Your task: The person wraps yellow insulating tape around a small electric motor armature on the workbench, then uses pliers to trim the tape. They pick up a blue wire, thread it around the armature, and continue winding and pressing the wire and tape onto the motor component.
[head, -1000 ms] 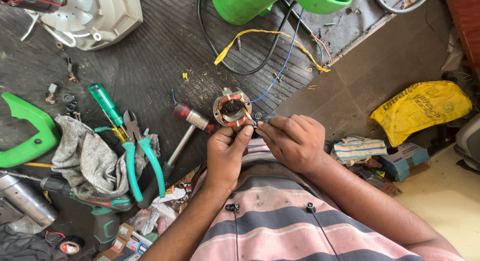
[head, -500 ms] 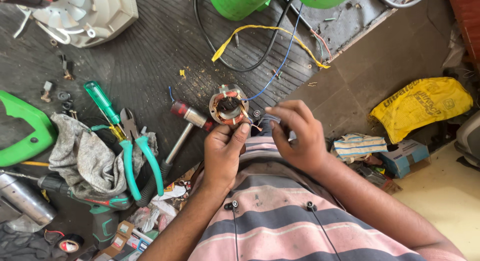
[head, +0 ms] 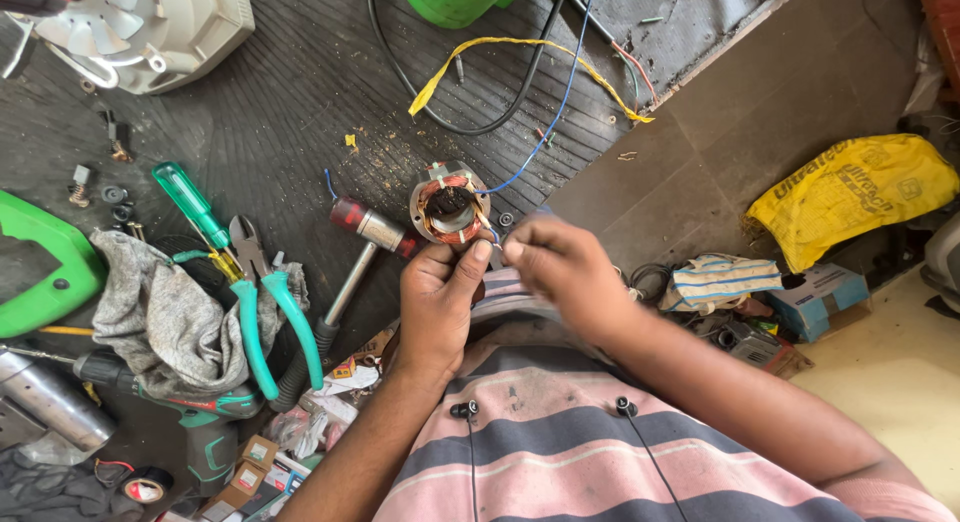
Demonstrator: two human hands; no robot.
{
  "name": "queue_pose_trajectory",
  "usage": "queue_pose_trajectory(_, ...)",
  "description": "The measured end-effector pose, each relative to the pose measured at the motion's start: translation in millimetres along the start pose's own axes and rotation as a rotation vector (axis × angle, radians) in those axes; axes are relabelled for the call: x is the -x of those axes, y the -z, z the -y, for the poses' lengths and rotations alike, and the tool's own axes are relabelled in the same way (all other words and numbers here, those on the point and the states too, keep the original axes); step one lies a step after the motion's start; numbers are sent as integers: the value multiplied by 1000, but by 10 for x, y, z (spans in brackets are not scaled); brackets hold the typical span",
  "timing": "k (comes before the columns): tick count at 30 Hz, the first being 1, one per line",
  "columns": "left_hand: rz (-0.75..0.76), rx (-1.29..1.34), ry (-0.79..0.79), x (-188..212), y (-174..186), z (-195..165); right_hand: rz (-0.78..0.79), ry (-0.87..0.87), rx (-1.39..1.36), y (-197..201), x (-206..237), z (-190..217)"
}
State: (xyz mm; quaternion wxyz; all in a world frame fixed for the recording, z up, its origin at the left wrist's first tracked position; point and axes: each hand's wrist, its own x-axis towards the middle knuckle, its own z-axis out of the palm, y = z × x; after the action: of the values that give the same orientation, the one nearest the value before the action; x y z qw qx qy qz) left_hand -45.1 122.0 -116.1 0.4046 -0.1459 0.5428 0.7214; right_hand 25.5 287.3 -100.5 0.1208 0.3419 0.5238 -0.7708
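Copper windings: reddish coils inside a round motor stator (head: 449,204), which sits just beyond the fingertips of both hands on the dark ribbed mat (head: 280,112).
Left fingers: the left hand (head: 437,300) is curled, thumb and forefinger pressed against the near rim of the stator, steadying it.
Right fingers: the right hand (head: 566,270) has its fingertips pinched together just right of the stator; it seems to nip a fine lead there, but what lies between them is too small to tell.
Key relation: the stator lies straight ahead of, and touching, the left fingers; its bore faces up toward the camera; the left hand is the nearer one, the right sits beside it at the near right edge.
Wires: a blue wire (head: 560,107) runs from the stator's right side to the far edge; a yellow wire (head: 520,44) and a black cable (head: 400,77) loop beyond it.
Left of stator: a small hammer (head: 365,244) with a metal handle lies just beside it.
Further left: teal-handled pliers (head: 270,317), a green-handled screwdriver (head: 190,204), a grey rag (head: 160,312).
Far left corner: a pale fan housing (head: 150,22).
Right side: a yellow bag (head: 850,192) on the tiled floor (head: 700,122), well apart.
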Motion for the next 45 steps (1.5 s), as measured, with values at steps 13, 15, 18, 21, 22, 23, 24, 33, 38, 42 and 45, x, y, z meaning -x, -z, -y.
queue_pose_trajectory(13, -5, -11, -11, 25, -13, 9, -191, 1061, 1100, 19, 25, 255)
queue_pose_trajectory(15, -8, -2, -6, 28, -17, 4, -116, 1128, 1170, 47, 12, 325)
queue_pose_trajectory(18, -14, -36, -25, 33, -21, -5, -116, 1059, 1158, -2, 17, 361)
queue_pose_trajectory(21, -14, -76, -57, 37, -32, 3, -86, 896, 1037, -76, 56, 359)
queue_pose_trajectory(22, -11, -86, -72, 35, -35, 10, -87, 833, 989, -108, 62, 350)
queue_pose_trajectory(23, -15, -76, -71, 29, -39, 17, -87, 771, 940, -138, 64, 343)
queue_pose_trajectory(24, -20, -66, -68, 28, -39, 24, -86, 707, 891, -159, 73, 341)
queue_pose_trajectory(33, -18, -25, -73, 35, 8, 42, -159, 954, 1046, -180, 45, 301)
queue_pose_trajectory(38, -8, -55, -90, 31, 21, 71, -74, 298, 365, -113, -1, 62)
queue_pose_trajectory(42, 5, -16, -73, 26, 27, 88, 34, -101, -206, -52, -16, -8)
queue_pose_trajectory(45, 0, -36, -75, 20, 39, 77, 118, -168, -434, -47, -44, 100)
